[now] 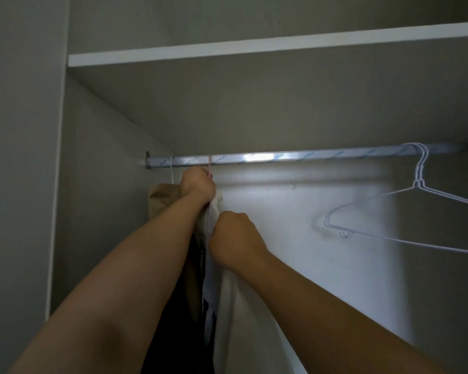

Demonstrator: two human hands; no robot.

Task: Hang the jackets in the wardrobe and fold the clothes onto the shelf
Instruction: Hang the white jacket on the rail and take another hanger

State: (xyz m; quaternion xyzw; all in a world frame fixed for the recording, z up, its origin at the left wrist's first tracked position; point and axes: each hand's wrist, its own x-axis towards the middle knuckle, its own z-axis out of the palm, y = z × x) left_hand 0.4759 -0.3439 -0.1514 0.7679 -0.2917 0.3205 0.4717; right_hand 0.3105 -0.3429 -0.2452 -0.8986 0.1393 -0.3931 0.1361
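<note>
A tan fabric garment (164, 197) hangs at the far left of the silver metal wardrobe rail (281, 157), just left of the left hand (197, 186). That hand clutches the top of a white cloth jacket (241, 319) under the rail, by a thin hanger hook (210, 164). Just below, the right hand (234, 236) pinches the same jacket's edge. Well right of both grips, white wire hangers (416, 211) hang empty on the rail

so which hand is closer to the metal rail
Left. The left hand is just under the rail, gripping the white garment at its hanger. The right hand grips the fabric lower down.
</note>
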